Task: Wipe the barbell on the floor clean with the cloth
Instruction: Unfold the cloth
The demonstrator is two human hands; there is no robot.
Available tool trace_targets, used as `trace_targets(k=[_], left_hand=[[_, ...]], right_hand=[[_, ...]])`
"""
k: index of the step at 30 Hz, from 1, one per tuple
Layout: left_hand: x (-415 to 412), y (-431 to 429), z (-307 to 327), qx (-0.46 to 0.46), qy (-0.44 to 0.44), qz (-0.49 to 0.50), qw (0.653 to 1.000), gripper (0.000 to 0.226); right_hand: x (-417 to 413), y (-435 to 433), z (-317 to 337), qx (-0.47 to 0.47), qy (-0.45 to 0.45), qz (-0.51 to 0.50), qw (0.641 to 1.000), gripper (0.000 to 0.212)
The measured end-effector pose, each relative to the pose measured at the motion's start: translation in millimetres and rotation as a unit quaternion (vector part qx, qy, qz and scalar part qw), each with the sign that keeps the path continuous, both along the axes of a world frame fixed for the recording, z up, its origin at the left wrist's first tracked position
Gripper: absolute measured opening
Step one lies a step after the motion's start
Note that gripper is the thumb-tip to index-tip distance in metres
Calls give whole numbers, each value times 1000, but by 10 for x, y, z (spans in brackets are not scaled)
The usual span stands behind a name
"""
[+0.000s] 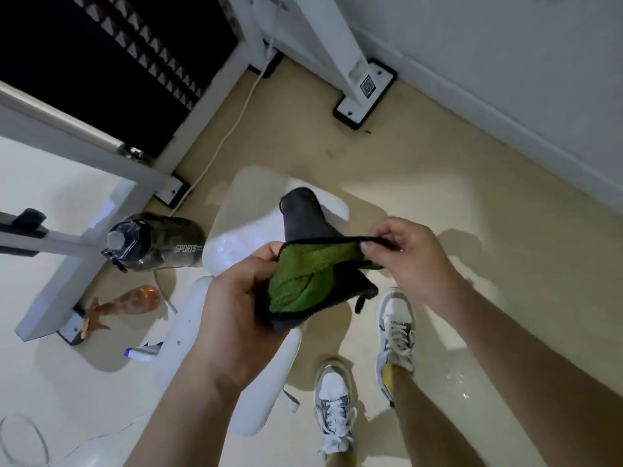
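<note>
A green cloth [303, 281] with a black edge and dark back is held up between both hands, above the floor. My left hand [236, 298] grips its bunched lower part. My right hand [404, 257] pinches the black top edge between thumb and fingers. Under the cloth lies a white object with two rounded bulky ends [249, 230] and a dark grey middle part [301, 214]; it looks like the barbell, though the cloth and my left arm hide much of it. Neither hand touches it.
A dark "SPORTS" water bottle [158, 244] lies left of the white object. An orange plastic item [135, 301] and a small white tube [145, 348] lie nearby. White desk legs [350, 79] and a cable [229, 129] stand behind. My two sneakers [394, 332] are at lower right.
</note>
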State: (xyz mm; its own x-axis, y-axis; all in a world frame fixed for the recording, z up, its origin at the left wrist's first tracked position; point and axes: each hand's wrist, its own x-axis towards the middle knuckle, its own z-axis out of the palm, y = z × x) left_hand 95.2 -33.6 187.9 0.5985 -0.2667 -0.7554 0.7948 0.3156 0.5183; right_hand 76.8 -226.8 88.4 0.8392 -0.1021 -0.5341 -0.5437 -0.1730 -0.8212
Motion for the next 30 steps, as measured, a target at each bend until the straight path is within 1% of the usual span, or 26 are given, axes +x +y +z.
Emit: trace_targets(k=[1, 2, 3, 4, 5, 6, 7, 8, 9, 10, 12, 13, 15, 16, 17, 19, 21, 22, 24, 25, 26, 27, 28, 29, 30], left_hand=[[-33, -40, 127, 8, -8, -65, 998, 6], [-88, -77, 226, 56, -35, -149, 987, 5], [-159, -106, 294, 135, -88, -246, 956, 12], [-241, -130, 315, 233, -161, -339, 897, 21], [-331, -175, 342, 317, -240, -422, 815, 29], [-417, -242, 387, 382, -305, -484, 726, 32], [-501, -303, 431, 421, -354, -519, 654, 33], [-578, -358, 466, 442, -383, -536, 609, 32], [-650, -413, 483, 453, -401, -542, 583, 31], [-719, -475, 492, 460, -415, -538, 572, 31], [-868, -627, 500, 463, -417, -537, 569, 28], [-953, -723, 511, 456, -408, -544, 574, 25], [-1172, -942, 527, 415, -383, -575, 592, 22], [-1308, -1052, 536, 385, -374, -592, 601, 23], [-1459, -1165, 541, 357, -370, -603, 610, 24], [-1776, -1428, 575, 314, -355, -604, 641, 23], [-2110, -1724, 654, 281, -333, -587, 683, 22], [-2293, -1886, 723, 263, -323, -579, 700, 22], [-2710, -2187, 874, 219, -297, -561, 741, 21], [-2923, -2331, 942, 198, -282, -540, 768, 22], [-3139, -2472, 1008, 184, -271, -515, 792, 23], [-3358, -2612, 1062, 175, -267, -498, 806, 24], [-3569, -2740, 1096, 170, -272, -491, 810, 25], [-3752, -2852, 1106, 168, -290, -491, 804, 28], [-3916, -2953, 1095, 167, -316, -495, 792, 31]], right_hand=[[-77, -125, 155, 30, 25, -35, 999, 8], [-171, -248, 324, 51, 42, -66, 996, 7], [-286, -358, 492, 62, 55, -94, 992, 7], [-425, -458, 651, 57, 63, -116, 990, 7], [-584, -541, 812, 38, 67, -137, 988, 7], [-770, -606, 964, 15, 67, -156, 985, 7], [-964, -659, 1108, -7, 66, -176, 982, 8], [-1173, -705, 1227, -31, 62, -197, 978, 10], [-1400, -746, 1335, -58, 59, -216, 973, 14], [-1636, -785, 1419, -86, 58, -232, 967, 18], [-2117, -849, 1522, -144, 65, -247, 956, 19], [-2352, -875, 1544, -182, 74, -248, 949, 17], [-2790, -937, 1574, -250, 99, -257, 928, 13], [-2994, -970, 1580, -256, 105, -276, 921, 13], [-3186, -1006, 1585, -242, 103, -305, 915, 17], [-3556, -1103, 1595, -198, 102, -368, 903, 26], [-3906, -1219, 1647, -136, 99, -423, 891, 31], [-4080, -1289, 1697, -85, 91, -458, 880, 31], [-4434, -1425, 1838, 59, 60, -527, 846, 29], [-4605, -1504, 1908, 126, 42, -542, 830, 28], [-4771, -1580, 1969, 179, 31, -539, 822, 26], [-4956, -1638, 2005, 214, 24, -522, 825, 20], [-5128, -1673, 2029, 231, 20, -492, 839, 13], [-5279, -1700, 2038, 231, 21, -459, 858, 14], [-5413, -1730, 2027, 220, 30, -425, 878, 22]])
